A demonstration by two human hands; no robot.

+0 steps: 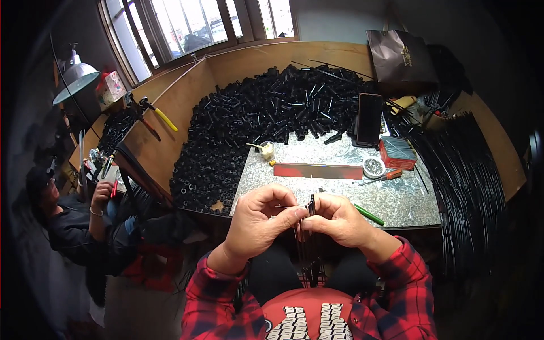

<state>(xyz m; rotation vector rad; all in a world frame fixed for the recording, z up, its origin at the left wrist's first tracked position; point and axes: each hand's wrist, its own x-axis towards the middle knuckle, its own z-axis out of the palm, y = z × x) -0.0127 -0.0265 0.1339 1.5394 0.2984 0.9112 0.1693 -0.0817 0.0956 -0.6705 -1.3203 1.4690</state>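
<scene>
In front of my chest, my two hands meet just over the near edge of the worktop. My right hand (343,224) is closed round the upper end of a bundle of thin dark rods (307,258), which hangs down between my knees. A small black part (310,205) stands up at the top of the bundle, between my hands. My left hand (260,221) is pinched, thumb and fingertips against the bundle; a fine light line shows by its fingers. Whatever those fingertips grip is too small to make out.
Black tubular parts (272,102) are heaped behind the speckled worktop (317,192). On it lie a red-and-grey bar (317,171), a screwdriver (391,175), a green stick (369,215) and a round dish (373,166). Long black rods (462,181) hang at right. A co-worker (73,221) sits left.
</scene>
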